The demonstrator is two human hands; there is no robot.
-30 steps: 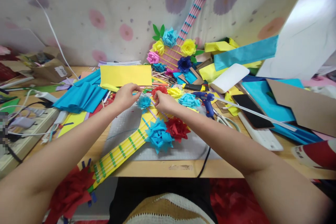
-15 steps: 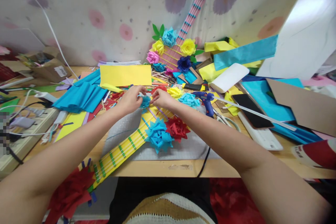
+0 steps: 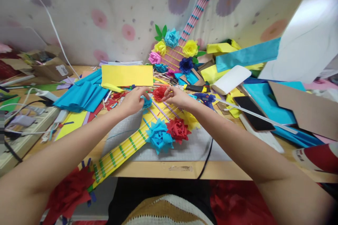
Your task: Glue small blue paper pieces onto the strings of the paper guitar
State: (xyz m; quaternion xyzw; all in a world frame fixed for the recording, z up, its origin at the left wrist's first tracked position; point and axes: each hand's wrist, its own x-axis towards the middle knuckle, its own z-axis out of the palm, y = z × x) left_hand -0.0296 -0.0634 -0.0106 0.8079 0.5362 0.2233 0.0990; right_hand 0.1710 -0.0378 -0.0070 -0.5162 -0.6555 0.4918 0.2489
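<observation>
Curled at the small blue flower point(image 3: 147, 103) with the left hand point(image 3: 133, 102), can't say whether gripping; loosely spread by the far red flower point(image 3: 159, 93) with the right hand point(image 3: 175, 97). Poised over the yellow guitar point(image 3: 127, 148) on the table point(image 3: 153, 171), already strung, perhaps with only flower-settling left.

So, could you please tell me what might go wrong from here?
The left hand is at the small blue flower, whose petals could get crushed. The right forearm appears close to the blue glue gun and might bump it. The largest red flower overhangs the table's edge near the left forearm, so could be knocked.
</observation>
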